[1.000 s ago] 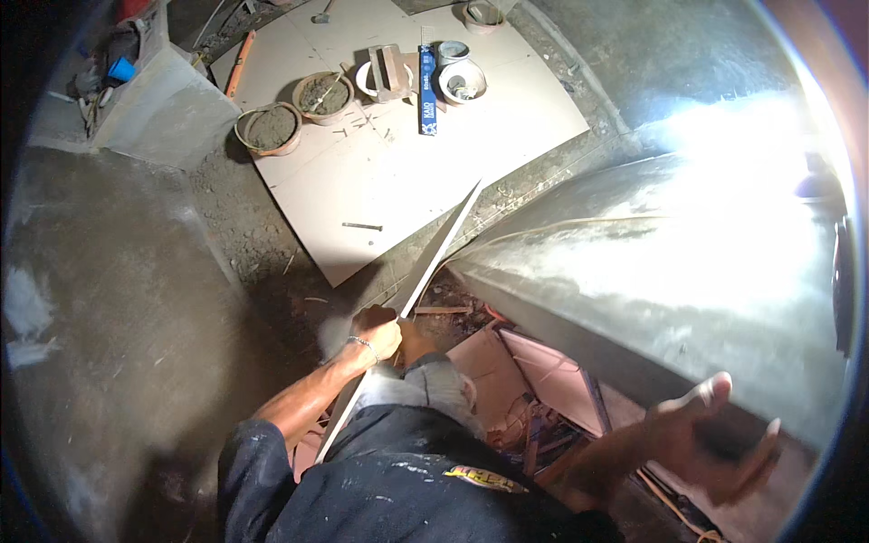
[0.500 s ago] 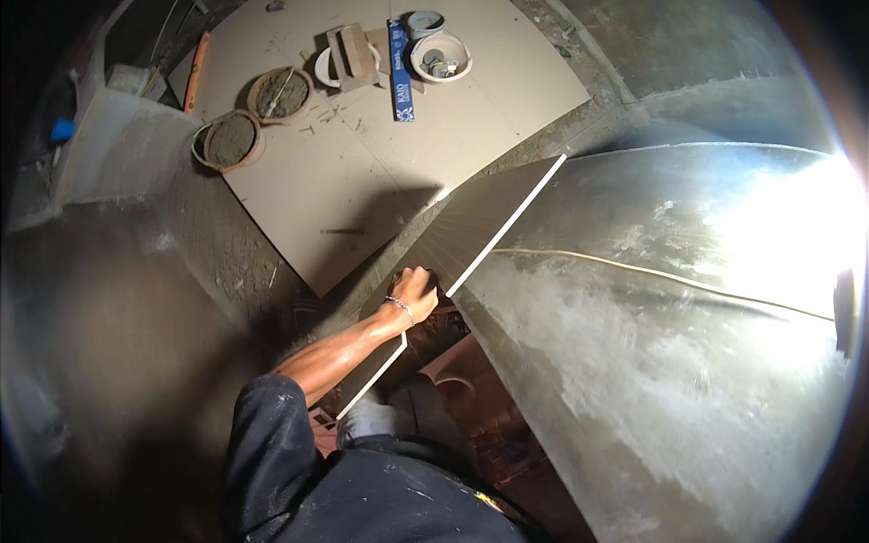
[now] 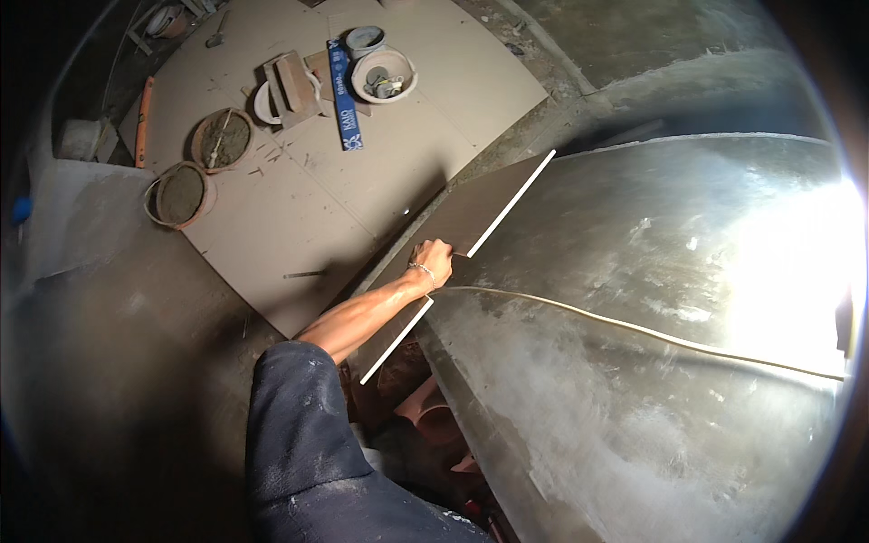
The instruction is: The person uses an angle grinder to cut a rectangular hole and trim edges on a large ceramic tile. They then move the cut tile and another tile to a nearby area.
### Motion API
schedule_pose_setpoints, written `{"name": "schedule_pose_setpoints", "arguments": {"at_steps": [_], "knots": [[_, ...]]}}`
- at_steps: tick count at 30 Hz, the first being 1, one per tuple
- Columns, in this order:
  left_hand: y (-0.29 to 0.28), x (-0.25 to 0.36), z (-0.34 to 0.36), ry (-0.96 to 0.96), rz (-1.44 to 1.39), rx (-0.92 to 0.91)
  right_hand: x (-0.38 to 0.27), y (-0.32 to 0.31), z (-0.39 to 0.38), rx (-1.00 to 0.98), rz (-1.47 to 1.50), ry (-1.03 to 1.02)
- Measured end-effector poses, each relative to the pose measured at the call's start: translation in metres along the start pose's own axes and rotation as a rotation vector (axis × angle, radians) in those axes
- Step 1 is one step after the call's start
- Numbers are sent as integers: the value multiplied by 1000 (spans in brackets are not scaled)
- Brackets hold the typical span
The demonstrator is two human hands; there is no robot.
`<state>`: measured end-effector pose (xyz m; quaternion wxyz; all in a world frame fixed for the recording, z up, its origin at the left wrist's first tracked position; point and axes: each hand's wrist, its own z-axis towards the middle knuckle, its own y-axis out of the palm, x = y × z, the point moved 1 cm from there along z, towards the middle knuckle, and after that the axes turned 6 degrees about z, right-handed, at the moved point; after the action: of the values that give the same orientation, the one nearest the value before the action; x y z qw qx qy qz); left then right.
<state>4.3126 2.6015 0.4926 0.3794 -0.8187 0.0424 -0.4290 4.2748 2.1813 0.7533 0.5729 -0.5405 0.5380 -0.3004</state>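
My left hand, fingers curled, is closed on a long brown tile at a notch in its right edge. A pale, light-coloured edge shows on the tile both beyond the hand and nearer to me. The tile tilts diagonally from the lower middle up to the right, between the tiled floor and a grey cement surface. The fingertips are partly hidden. My right hand is out of sight.
Two buckets of mortar stand at the far left, near an orange bar. Beyond the tile lie a blue strip, stacked blocks and a pale bowl. A cord crosses the cement; bright light glares at right.
My left hand and the tile have moved farther from my body, and the notch is now beyond the cord's near end. The view has shifted, so the buckets and bowl appear farther left.
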Motion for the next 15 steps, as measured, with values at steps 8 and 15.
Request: {"name": "schedule_pose_setpoints", "arguments": {"at_steps": [8,15], "knots": [[55,-6,93,109,130,-4,0,-6,20,84,-60,16],[82,10,136,79,199,-23,1,-33,33,161,-121,-2]]}}
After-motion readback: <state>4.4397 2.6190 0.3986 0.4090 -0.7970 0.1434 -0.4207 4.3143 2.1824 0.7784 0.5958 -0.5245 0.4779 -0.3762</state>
